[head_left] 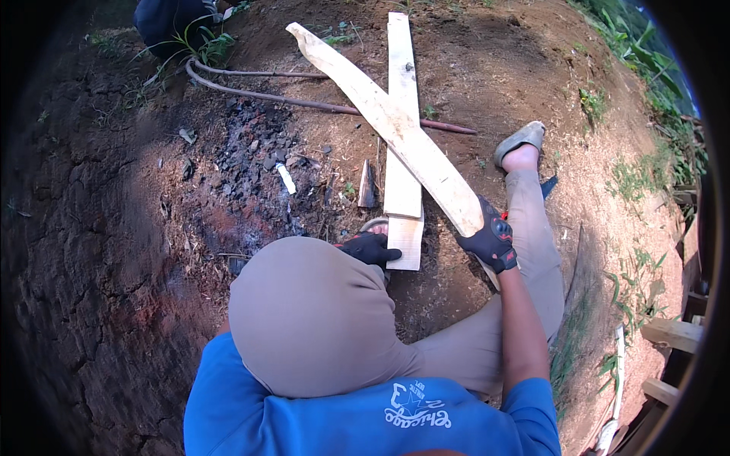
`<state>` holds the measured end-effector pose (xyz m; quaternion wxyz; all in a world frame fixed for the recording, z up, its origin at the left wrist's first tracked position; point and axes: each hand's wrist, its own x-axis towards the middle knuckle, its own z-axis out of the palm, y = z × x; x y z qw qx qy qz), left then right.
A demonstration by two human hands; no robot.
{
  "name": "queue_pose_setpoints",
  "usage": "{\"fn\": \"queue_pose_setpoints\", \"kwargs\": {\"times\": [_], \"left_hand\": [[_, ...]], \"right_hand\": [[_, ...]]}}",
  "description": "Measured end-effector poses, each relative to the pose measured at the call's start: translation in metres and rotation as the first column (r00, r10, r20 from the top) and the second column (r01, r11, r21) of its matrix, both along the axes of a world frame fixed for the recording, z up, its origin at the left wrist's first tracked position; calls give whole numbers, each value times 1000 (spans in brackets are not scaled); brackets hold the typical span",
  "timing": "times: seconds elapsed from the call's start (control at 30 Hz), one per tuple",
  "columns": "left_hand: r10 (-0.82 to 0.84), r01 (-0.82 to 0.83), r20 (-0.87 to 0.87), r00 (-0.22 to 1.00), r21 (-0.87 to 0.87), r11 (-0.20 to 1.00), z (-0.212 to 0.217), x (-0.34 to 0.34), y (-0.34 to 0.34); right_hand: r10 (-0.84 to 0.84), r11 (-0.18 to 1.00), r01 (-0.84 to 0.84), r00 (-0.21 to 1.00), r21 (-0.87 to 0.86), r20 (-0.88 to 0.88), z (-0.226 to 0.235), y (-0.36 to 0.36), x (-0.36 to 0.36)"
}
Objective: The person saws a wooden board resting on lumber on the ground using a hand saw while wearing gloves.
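My right hand [490, 240], in a black glove, is wrapped round the near part of a long, pale wooden plank [395, 129] with a curved far end. This plank slants away to the far left and crosses over a straight pale board [403, 182]. Under that board's near end a shorter board [406, 247] pokes out toward me. My left hand [368, 248], also gloved in black, grips the short board's left edge with its thumb on it. My bent knee partly hides the left wrist, and the fingers under the board do not show.
A dark wood piece [366, 186] stands by the boards. Left of it lie charred bits [262, 144] and a white scrap [286, 178]. A bent reddish pole [296, 101] passes under the planks. Someone in dark clothing [171, 26] is at the far left; timbers [673, 334] lie at right.
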<state>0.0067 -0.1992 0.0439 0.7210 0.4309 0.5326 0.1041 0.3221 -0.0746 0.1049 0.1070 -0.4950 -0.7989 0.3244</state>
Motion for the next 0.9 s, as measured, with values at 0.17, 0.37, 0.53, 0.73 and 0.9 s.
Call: {"fn": "queue_pose_setpoints", "kwargs": {"times": [0.17,0.37,0.53,0.73,0.9], "left_hand": [[-27,45,-99,995,181,982,55,-39,9],[332,40,-452,828,638,769,76,-105,44],[269,512,-837,477,513,689,44,-138,120],[113,381,-908,403,278,882,27,-125,127],[231,371,-899,372,372,851,31,-122,97]], "right_hand": [[246,956,-279,929,86,275,-18,10,6],[205,936,-311,865,167,458,-35,40,5],[114,939,-277,811,205,573,-51,73,-12],[18,956,-197,778,216,628,-97,63,-16],[-103,977,-28,810,213,577,-107,38,-39]]}}
